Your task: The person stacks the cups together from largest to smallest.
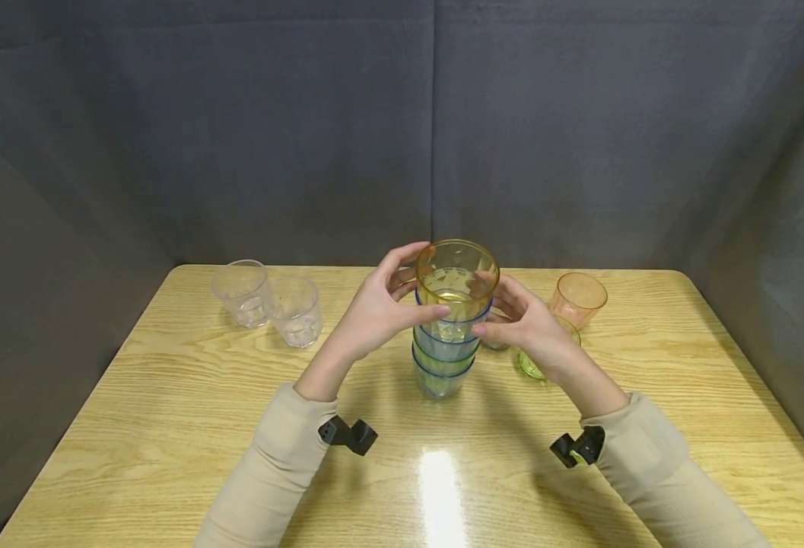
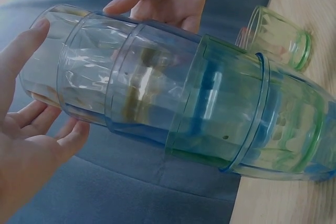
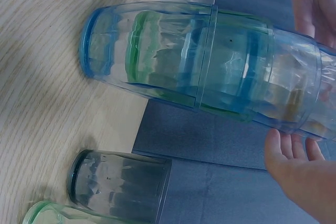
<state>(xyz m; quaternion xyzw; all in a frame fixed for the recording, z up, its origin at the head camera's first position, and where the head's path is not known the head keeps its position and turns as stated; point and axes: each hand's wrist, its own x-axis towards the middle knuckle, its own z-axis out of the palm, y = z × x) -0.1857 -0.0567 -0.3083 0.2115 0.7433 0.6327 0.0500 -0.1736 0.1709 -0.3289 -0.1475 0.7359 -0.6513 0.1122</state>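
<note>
A tall stack of nested see-through cups [image 1: 445,356] stands on the table, with green and blue rims lower down and a yellow cup [image 1: 458,283] on top. My left hand [image 1: 379,310] holds the yellow cup, thumb in front and fingers round its far left side. Slightly lower, my right hand [image 1: 537,326] grips a blue-rimmed cup [image 1: 468,323] from the right, its thumb on the near side. The left wrist view shows the left fingers [image 2: 39,121] under the top cup. In the right wrist view, the right fingertips [image 3: 283,145] touch the stack's side.
Two clear cups [image 1: 297,313] stand at the left on the wooden table [image 1: 203,441]. On the right are an orange cup [image 1: 579,301] and a green cup [image 1: 530,367], partly behind the right hand. A grey cup [image 3: 121,179] stands beside the stack. Dark curtains [image 1: 292,137] surround the table.
</note>
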